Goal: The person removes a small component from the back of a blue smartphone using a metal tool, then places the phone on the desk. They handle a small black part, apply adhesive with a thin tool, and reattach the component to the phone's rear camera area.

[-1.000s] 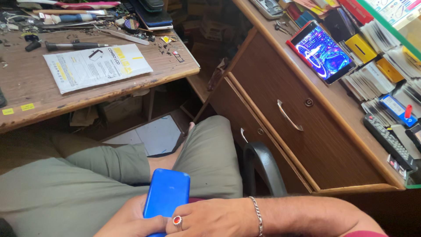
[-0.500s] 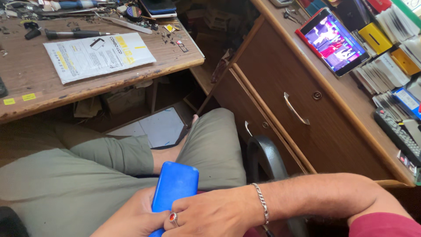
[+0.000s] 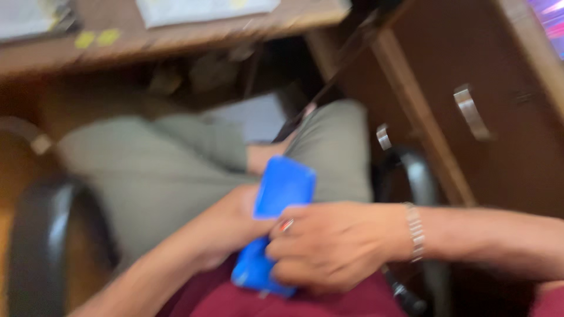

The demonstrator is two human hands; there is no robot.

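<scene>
Both hands grip one blue slab-shaped device [image 3: 276, 220] over the lap. Left hand [image 3: 232, 226] cups the device from below and from the left side, fingers wrapped under it; how far the fingers curl cannot be told because the device covers them. Right hand [image 3: 329, 246] closes over the lower half from the right, fingers bent against the blue face, with a red-stoned ring [image 3: 286, 225] on one finger and a metal bracelet [image 3: 415, 230] at the wrist.

The device sits between the two hands, touching both. Its long axis runs from the lower end near the maroon shirt [image 3: 329, 299] up and slightly right, toward the knee in olive trousers [image 3: 176, 170]. The upper end stands free of both hands. Right hand covers more of the face; left hand carries the underside.

A wooden bench [image 3: 194, 29] with a white paper sheet [image 3: 205, 9] lies above the lap, a drawer cabinet [image 3: 487, 135] with a metal handle [image 3: 472, 110] at right, and black chair arms [image 3: 41, 235] at both sides.

Compared with the frame half a second earlier, the camera looks lower and closer, so the hands fill more of the view. The picture is now motion-blurred. The grip on the device is unchanged.
</scene>
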